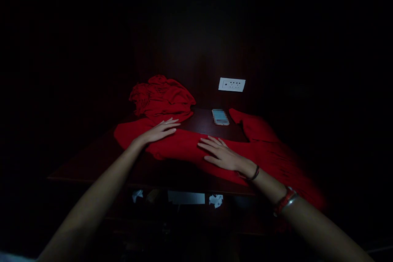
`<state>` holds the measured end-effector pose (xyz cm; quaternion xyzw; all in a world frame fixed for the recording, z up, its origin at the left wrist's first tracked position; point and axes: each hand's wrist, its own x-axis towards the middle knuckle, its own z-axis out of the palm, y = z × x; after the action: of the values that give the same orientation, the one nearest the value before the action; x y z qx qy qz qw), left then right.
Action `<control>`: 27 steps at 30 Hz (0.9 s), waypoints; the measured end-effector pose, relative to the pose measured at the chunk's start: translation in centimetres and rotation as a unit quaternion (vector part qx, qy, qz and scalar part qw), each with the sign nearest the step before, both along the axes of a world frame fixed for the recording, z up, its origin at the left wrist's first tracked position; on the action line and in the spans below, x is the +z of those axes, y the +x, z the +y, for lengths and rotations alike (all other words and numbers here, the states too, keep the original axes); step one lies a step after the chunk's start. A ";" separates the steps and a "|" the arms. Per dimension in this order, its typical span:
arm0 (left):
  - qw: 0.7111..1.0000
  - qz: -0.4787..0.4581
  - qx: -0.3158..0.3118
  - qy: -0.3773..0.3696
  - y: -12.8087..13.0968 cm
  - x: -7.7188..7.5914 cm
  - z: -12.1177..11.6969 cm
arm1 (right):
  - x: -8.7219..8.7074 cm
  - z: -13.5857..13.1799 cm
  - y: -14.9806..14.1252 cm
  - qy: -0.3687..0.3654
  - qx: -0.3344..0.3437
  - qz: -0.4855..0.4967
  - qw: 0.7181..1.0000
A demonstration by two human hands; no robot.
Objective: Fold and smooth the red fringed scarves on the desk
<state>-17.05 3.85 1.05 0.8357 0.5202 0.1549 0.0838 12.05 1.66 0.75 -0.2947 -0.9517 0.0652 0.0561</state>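
Note:
A long strip of red cloth (184,147) lies across the dark tabletop. My left hand (159,132) rests on its left part, fingers stretched out and a ring on one finger. My right hand (221,154) lies flat on the cloth's middle, fingers spread, with a dark band at the wrist. On the right the cloth carries on under my forearm and toward the table's right side, where its edges fade into shadow. A bunched heap of red cloth (166,96) sits behind my left hand; whether it joins the strip I cannot tell.
A phone (220,117) with a blurred screen lies on the table (202,118) near the back. Above it, a white socket plate (231,84) is on the dark wall. Crumpled white paper (215,201) and a pale flat piece (186,197) show below the table's front edge.

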 end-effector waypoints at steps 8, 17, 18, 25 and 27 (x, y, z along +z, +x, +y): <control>0.992 0.079 0.040 -0.092 -4.2 -2.5 -4.2 | -1.5 -2.7 0.4 -0.031 0.071 -0.053 0.996; 0.985 0.081 0.129 0.079 -7.1 -3.8 -5.4 | 0.1 -1.4 0.3 -0.052 0.071 0.046 0.995; 0.983 0.087 0.143 0.074 -7.3 -3.8 -5.3 | 0.5 -1.0 -0.4 -0.032 0.060 0.085 0.994; 0.960 0.170 0.153 -0.159 -6.8 -1.1 -5.1 | 0.7 1.6 -9.0 0.008 -0.019 0.105 0.994; 0.956 0.173 0.140 -0.193 -6.5 -0.4 -5.8 | -0.3 1.4 -10.2 -0.014 -0.009 0.043 0.999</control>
<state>-23.52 -1.97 0.64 0.7362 0.6587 -0.0852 0.1299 1.88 3.03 0.46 -0.3008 -0.9447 0.0911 0.0936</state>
